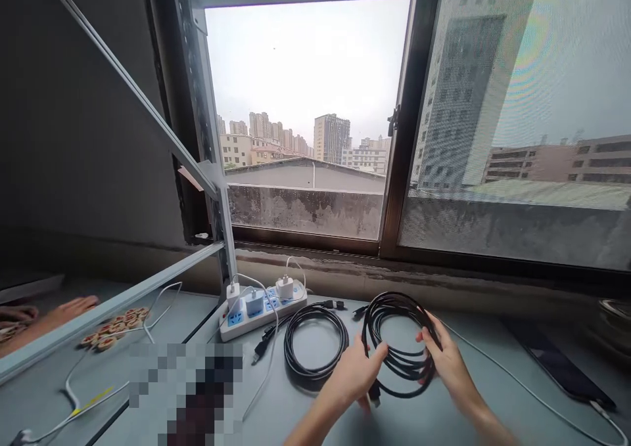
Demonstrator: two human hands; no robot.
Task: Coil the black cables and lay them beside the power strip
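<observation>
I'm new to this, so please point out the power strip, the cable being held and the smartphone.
Power strip [260, 320], head view: front side.
Held black cable [413, 367], head view: lower loops.
Smartphone [562, 365], head view: dark screen.

Item: one pair of bare hands, lower centre of frame.
Left hand: ungloved, slim; thumb tapering to a rounded tip; other fingers partly hidden.
Right hand, to the right of it: ungloved, slender-fingered.
Left forearm: uncovered from wrist to bottom edge of frame, narrow, smooth in outline.
Right forearm: likewise uncovered, narrow at wrist, softly blurred near bottom edge.
Nail details: too small to tell.
</observation>
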